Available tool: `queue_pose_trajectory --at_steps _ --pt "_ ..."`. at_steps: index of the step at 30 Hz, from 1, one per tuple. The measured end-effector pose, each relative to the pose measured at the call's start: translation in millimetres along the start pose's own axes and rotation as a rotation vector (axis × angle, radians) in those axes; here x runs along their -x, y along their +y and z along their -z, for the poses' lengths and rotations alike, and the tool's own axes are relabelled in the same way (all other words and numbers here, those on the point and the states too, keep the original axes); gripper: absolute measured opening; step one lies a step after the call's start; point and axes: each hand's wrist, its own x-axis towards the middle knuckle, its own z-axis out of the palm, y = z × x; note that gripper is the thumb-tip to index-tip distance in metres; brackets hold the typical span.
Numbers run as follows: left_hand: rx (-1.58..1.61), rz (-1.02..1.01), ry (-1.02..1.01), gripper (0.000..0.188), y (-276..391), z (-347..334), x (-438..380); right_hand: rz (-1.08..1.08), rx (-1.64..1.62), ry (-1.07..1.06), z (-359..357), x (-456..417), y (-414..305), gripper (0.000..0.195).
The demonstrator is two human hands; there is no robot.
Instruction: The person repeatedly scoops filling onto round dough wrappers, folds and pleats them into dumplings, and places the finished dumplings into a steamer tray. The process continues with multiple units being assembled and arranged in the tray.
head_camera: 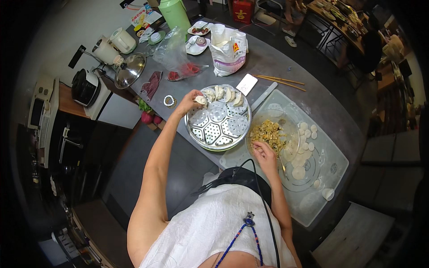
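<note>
Pinched in my left hand [189, 103] is a folded dumpling [201, 100], at the upper left rim of a round metal steamer tray [211, 129] with punched holes. Several pleated dumplings [230, 95] stand in a row along the tray's far edge. My right hand [266, 156] hovers at the near rim of a clear bowl [295, 124], its fingers loosely bent with nothing seen in them. Chopped filling [268, 134] lies in this bowl. A metal spoon [283, 166] shows beside the right hand. Round dough wrappers [298, 173] and small dough pieces [308, 133] lie to its right.
A translucent mat [330, 177] lies under the bowl. Beyond the steamer are a white phone-like slab [246, 84], chopsticks [280, 80], a flour bag [228, 50] and a plastic bag [176, 53]. A glass lid [130, 70] and beaded bracelet [170, 101] are at left.
</note>
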Motion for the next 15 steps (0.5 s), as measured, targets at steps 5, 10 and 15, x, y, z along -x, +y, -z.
queue_pose_trajectory --at_steps 5,10,15 --pt "-0.37 -0.216 0.125 0.037 -25.4 1.7 -16.3 -0.096 -0.105 0.071 12.2 12.5 15.9 0.018" --pt "-0.302 -0.228 0.139 0.037 -26.4 1.9 -18.7 -0.125 -0.066 0.07 15.5 20.2 31.2 0.018" --pt "-0.681 -0.346 0.234 0.043 -18.6 -0.6 -15.4 -0.127 -0.038 0.052 14.7 23.5 36.0 0.018"
